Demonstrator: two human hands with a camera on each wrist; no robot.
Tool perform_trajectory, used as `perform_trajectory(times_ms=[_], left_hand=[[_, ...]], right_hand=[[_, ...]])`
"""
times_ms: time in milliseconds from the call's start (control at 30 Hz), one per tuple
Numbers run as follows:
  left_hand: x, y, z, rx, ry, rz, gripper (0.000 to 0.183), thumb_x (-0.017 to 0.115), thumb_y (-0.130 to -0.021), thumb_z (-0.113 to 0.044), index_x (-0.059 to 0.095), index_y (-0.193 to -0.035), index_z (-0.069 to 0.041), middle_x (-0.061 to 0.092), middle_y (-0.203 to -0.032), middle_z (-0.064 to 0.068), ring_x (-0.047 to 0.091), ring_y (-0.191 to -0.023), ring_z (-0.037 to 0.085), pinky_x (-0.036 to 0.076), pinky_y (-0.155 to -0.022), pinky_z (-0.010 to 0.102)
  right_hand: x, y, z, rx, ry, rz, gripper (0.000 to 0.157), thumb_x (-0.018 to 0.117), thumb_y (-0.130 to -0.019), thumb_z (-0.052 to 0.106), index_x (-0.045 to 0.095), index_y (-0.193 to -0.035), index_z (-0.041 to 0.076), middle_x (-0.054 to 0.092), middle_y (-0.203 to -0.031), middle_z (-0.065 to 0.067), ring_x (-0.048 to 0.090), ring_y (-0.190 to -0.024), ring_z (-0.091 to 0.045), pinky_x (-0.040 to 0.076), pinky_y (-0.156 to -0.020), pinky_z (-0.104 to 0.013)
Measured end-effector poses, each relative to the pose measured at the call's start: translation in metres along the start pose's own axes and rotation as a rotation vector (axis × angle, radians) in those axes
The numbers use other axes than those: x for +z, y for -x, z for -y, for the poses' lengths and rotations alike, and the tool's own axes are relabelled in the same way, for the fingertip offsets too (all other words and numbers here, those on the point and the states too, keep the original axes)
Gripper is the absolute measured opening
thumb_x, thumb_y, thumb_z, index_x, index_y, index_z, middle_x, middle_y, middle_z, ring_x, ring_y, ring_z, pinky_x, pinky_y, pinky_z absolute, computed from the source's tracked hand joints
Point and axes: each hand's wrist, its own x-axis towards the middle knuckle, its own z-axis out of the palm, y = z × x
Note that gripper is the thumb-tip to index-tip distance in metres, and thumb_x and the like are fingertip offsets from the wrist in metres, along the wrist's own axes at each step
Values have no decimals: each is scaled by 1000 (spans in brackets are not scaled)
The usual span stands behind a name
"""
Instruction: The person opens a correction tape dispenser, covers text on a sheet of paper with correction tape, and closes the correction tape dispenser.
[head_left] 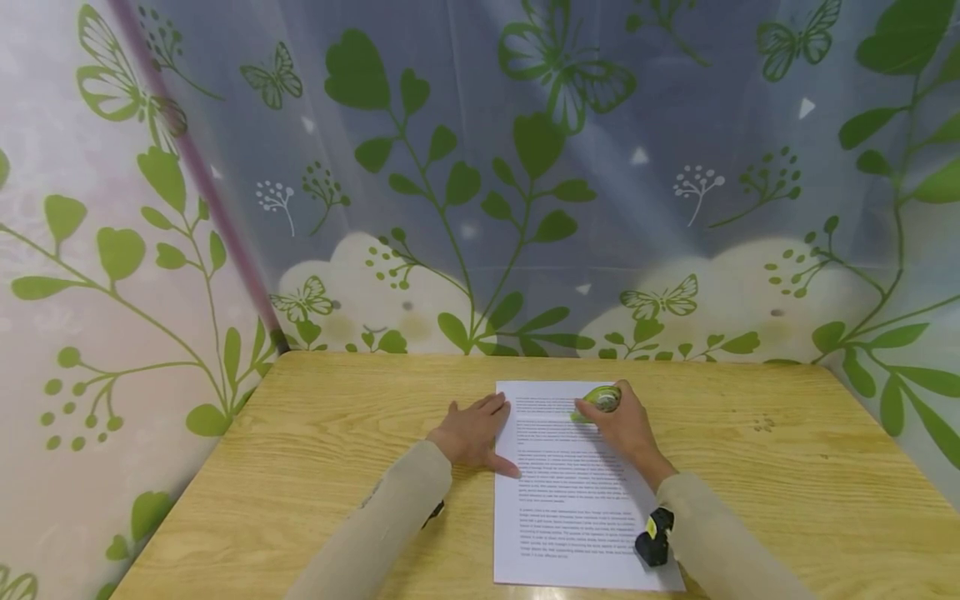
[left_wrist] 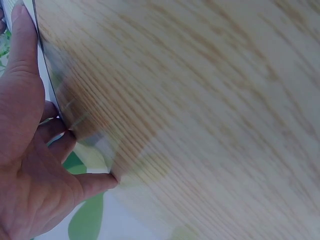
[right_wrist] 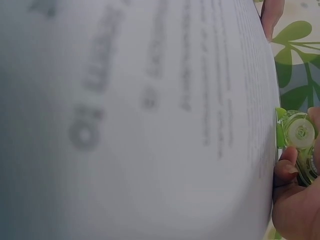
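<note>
A sheet of printed paper [head_left: 570, 546] lies on the wooden table, its lines of text running across it. Near the top of the text, my right hand [head_left: 628, 427] grips a green see-through correction tape dispenser [head_left: 604, 400], its tip down at the page. The right wrist view shows the dispenser's round reel [right_wrist: 301, 132] between thumb and fingers, close against the paper. My left hand [head_left: 472, 435] rests spread on the sheet's left edge, with the thumb on the page. In the left wrist view this hand [left_wrist: 37, 165] holds nothing; some fingertips touch the tabletop.
The wooden table [head_left: 322, 467] extends to both sides of the paper. Behind it and at the left hang cloths with leaf and butterfly prints [head_left: 465, 175]. A small black device [head_left: 654, 537] is strapped to the right wrist, over the lower right of the sheet.
</note>
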Motion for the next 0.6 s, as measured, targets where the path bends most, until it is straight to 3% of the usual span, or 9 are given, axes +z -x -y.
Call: perform_trajectory(times_ms=[600], left_hand=[[0, 1, 0, -1, 9, 1, 112, 54, -71, -80, 20, -154, -12, 14, -159, 3, 13, -144, 19, 23, -103, 63]], right_hand=[[-6, -3, -5, -1, 15, -6, 55, 69, -86, 42, 42, -110, 0, 55, -98, -16, 56, -81, -23, 45, -68, -34]])
